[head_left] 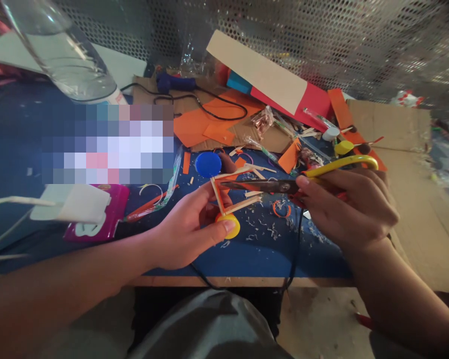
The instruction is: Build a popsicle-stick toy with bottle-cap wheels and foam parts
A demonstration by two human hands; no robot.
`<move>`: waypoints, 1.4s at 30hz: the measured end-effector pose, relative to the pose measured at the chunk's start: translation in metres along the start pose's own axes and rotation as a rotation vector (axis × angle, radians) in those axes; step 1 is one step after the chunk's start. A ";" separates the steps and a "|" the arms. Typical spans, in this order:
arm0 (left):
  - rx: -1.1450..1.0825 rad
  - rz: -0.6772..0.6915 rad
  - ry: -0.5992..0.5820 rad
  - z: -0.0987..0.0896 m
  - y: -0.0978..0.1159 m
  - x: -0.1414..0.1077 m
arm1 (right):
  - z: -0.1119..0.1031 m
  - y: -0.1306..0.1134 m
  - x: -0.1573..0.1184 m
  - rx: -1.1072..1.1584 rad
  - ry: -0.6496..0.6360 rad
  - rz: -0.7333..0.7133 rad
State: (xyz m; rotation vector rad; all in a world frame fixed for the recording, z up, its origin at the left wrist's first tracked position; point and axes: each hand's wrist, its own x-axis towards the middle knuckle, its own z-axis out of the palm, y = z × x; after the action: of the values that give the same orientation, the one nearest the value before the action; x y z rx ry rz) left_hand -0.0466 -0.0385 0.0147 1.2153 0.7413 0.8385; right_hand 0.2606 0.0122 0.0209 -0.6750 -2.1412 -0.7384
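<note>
My left hand (183,227) is closed on a small frame of wooden sticks (243,204) with orange paper along one side. Under its thumb sits a yellow bottle cap (235,230), apparently part of the same piece. In my right hand (346,209) is a pair of scissors (271,186) with yellow handles. Their blades point left and reach into the stick frame, near the orange paper. Whether the blade tips touch the paper I cannot tell. A blue bottle cap (208,164) is just beyond my left fingers.
White shavings (273,230) and an orange ring (282,208) lie on the blue tabletop (247,259). Behind are orange paper (200,122), a dark blue corded tool (177,82) and stick scraps. A water bottle (75,65) and a white charger (86,204) stand left; cardboard (419,209) covers the right.
</note>
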 end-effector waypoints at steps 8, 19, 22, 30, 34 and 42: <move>0.036 0.059 0.087 0.001 -0.004 0.002 | 0.000 0.006 -0.012 0.082 -0.050 0.099; -0.065 0.189 0.160 -0.002 -0.005 0.006 | -0.001 0.003 -0.003 0.417 -0.155 0.256; -0.067 0.267 0.168 -0.002 -0.005 0.007 | -0.001 0.002 -0.002 0.495 -0.191 0.243; -0.014 0.290 0.303 -0.003 -0.004 0.009 | -0.008 0.000 0.001 0.568 -0.249 0.258; -0.050 0.273 0.365 -0.006 -0.007 0.011 | -0.009 0.000 0.001 0.598 -0.283 0.282; -0.077 0.199 0.431 -0.008 -0.005 0.013 | -0.007 -0.001 -0.005 0.710 -0.305 0.408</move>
State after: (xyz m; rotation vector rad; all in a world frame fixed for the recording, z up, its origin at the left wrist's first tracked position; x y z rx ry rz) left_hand -0.0459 -0.0238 0.0079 1.0603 0.9325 1.3073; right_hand 0.2664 0.0060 0.0203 -0.8151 -2.2160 0.3602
